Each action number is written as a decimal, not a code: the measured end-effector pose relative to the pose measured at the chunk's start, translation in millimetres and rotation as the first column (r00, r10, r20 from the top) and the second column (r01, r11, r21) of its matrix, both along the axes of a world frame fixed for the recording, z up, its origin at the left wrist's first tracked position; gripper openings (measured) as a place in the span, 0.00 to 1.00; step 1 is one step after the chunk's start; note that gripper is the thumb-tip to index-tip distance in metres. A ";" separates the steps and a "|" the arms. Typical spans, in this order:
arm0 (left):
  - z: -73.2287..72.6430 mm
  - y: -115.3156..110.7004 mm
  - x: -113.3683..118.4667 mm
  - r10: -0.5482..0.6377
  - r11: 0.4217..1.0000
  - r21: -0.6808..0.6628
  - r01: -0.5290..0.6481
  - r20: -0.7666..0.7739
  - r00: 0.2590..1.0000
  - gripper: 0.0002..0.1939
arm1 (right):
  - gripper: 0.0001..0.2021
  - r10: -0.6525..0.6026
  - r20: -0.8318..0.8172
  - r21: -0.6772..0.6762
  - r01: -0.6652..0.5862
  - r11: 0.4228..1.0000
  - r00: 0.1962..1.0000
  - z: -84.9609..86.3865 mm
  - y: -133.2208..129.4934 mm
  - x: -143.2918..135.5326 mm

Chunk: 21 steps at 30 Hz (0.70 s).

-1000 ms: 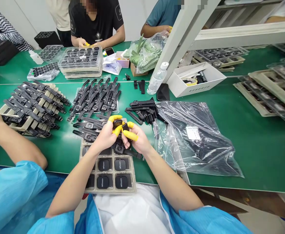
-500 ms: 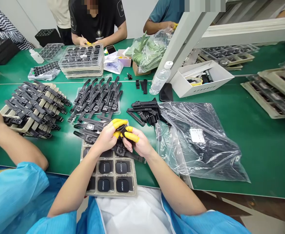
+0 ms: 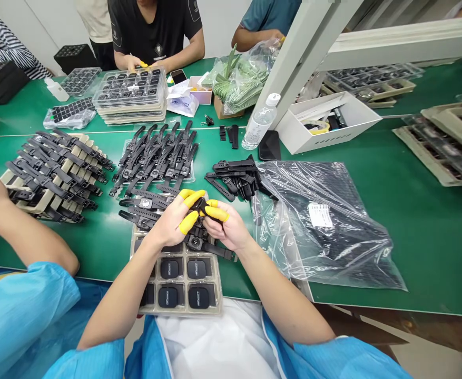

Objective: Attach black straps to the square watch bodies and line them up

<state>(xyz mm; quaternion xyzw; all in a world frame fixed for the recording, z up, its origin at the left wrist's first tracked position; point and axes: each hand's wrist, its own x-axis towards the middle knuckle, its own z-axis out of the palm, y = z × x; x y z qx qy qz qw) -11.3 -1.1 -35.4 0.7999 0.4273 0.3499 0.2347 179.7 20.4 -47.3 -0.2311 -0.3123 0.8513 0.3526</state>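
Both hands, with yellow finger covers, meet over the far part of a beige tray (image 3: 191,309). My left hand (image 3: 175,221) pinches one side of a small black watch piece (image 3: 202,206); my right hand (image 3: 226,223) grips its other side. Fingers hide much of the piece. Square black watch heads (image 3: 197,298) sit in the tray's near compartments. Black watches with straps (image 3: 146,202) lie across its far end, partly under my left hand. Beyond them, more strapped watches (image 3: 159,158) rest in rows on a clear tray. Loose black straps (image 3: 236,176) are heaped beyond my right hand.
A plastic bag of black straps (image 3: 333,231) lies at right. Behind stand a water bottle (image 3: 260,123), a white box (image 3: 329,123) and a slanted post (image 3: 294,63). Stacked watch trays (image 3: 57,173) are at left, near another person's arm (image 3: 29,231). People work across the green table (image 3: 424,252).
My left fingers have shifted and spread a little around the black piece, and its visible part has turned. The view has moved slightly.
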 end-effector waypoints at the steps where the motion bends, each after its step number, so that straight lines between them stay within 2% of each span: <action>1: 1.2 -0.4 -1.1 -0.011 1.000 0.000 0.011 0.003 1.000 0.25 | 0.17 0.008 0.004 -0.009 -0.008 1.000 1.000 0.2 0.8 0.9; 9: -3.2 2.0 -0.5 0.051 0.999 0.018 -0.049 -0.164 0.985 0.23 | 0.18 0.037 0.047 -0.027 -0.036 0.999 0.998 -0.3 6.1 4.8; 16: 1.6 2.4 -1.1 0.021 1.000 0.008 -0.021 -0.076 0.997 0.20 | 0.19 0.017 -0.008 -0.032 -0.017 0.999 1.000 0.4 2.6 0.4; 21: -2.9 2.5 -0.7 0.064 0.998 0.002 -0.064 -0.120 0.991 0.21 | 0.19 0.024 0.036 -0.028 -0.023 0.999 0.999 0.1 3.1 0.7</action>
